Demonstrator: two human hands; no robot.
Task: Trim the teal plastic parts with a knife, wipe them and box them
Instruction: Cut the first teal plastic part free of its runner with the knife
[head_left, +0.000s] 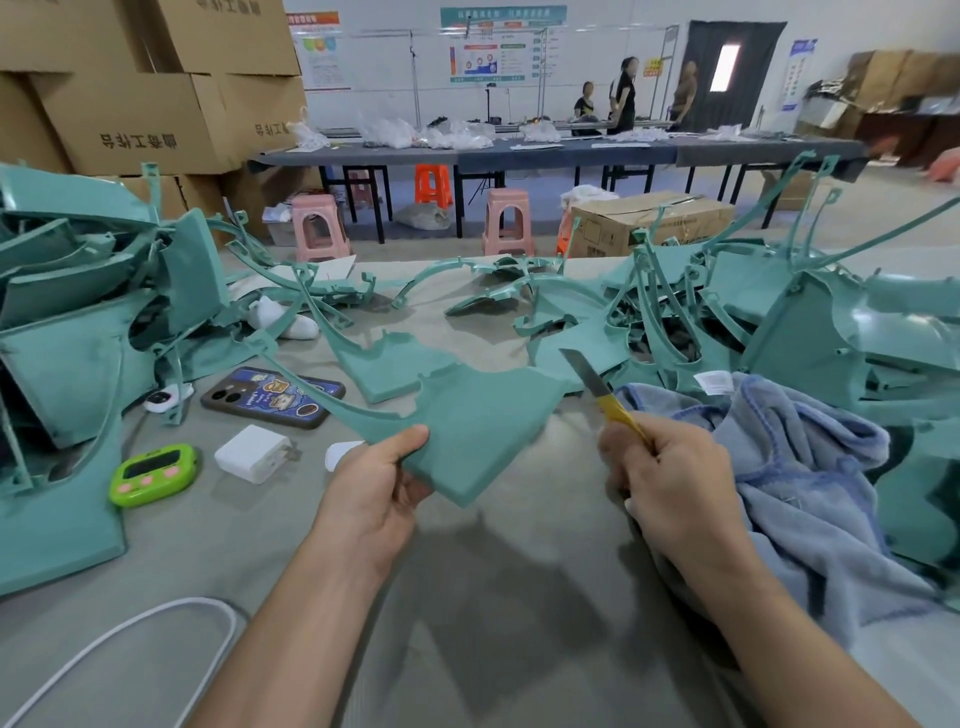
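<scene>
Teal part (483, 415), corner in left grip (376, 486)

Phone (272, 396) left of towel (800, 467)

One knife (602, 395), one cloth (800, 467) (one phone (270, 397))

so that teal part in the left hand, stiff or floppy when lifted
Probably stiff: the teal part holds its shape, held by one corner in the left hand. Likely light, since a pinch carries it. Its thin curved arm may flex.
</scene>
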